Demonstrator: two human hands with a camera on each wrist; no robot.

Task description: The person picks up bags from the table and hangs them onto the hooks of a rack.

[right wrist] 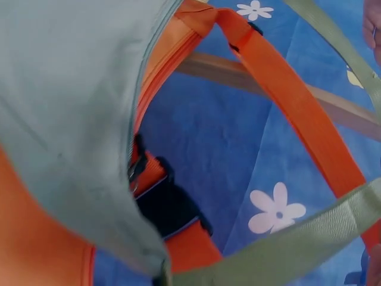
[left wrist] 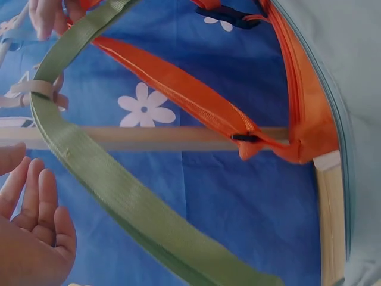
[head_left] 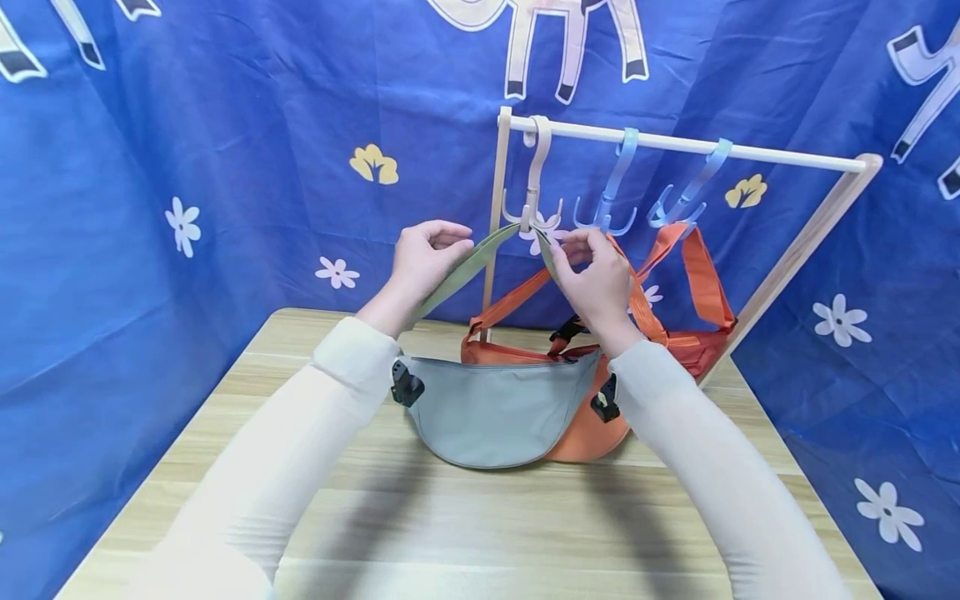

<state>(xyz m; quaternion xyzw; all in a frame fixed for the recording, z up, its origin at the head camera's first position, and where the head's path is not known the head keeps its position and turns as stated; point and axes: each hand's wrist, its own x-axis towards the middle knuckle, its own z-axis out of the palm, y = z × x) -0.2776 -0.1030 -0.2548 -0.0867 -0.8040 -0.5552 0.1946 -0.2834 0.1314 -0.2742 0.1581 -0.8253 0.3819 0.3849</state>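
Note:
A grey-green waist bag (head_left: 495,412) hangs by its green strap (head_left: 467,273) from a beige hook (head_left: 534,171), its pouch just above or touching the table; I cannot tell which. My left hand (head_left: 426,260) is beside the strap's left side. In the left wrist view a gap shows between its relaxed fingers (left wrist: 46,199) and the strap (left wrist: 128,185). My right hand (head_left: 597,271) is close to the strap's right side, fingers loosely bent; whether the thumb touches the strap is unclear. Behind the pouch hangs an orange waist bag (head_left: 588,433).
A rack with a white bar (head_left: 675,142) and wooden posts stands on the wooden table (head_left: 480,533). Blue hooks (head_left: 617,179) hang farther right, with a red-orange bag (head_left: 701,346) below. A blue patterned curtain (head_left: 285,167) surrounds the table.

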